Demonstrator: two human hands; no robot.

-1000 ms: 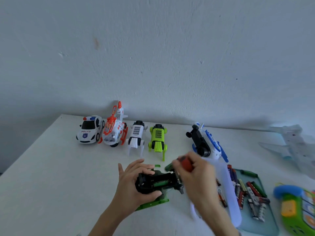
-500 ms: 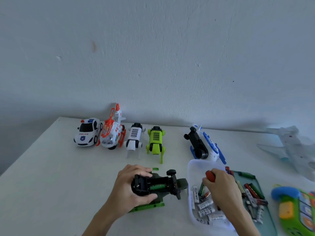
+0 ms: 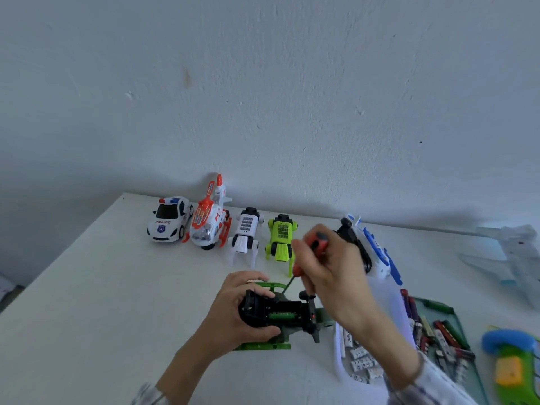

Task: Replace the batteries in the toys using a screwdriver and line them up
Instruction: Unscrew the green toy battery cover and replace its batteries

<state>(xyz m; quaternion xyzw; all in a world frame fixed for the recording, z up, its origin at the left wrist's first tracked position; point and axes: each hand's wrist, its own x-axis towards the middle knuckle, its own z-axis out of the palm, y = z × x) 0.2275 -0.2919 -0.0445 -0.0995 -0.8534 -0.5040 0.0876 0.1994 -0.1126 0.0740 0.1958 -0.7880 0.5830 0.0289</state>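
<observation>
Green toy (image 3: pixel 280 314) lies belly-up, gripped by the left hand (image 3: pixel 239 311). The right hand (image 3: pixel 333 270), at its 1 o'clock, grips the screwdriver (image 3: pixel 309 252). Seat the tip squarely before turning.

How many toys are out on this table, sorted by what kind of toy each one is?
Cars: 1, the police car
Helicopters: 3, orange and white, blue and white, dark green held one
Robot dogs: 2, white, lime green
Planes: 1, pale
Toy phones: 1
Total: 8

1 head-worn view (wide-angle) looks down, close over table (image 3: pixel 87 287).
</observation>
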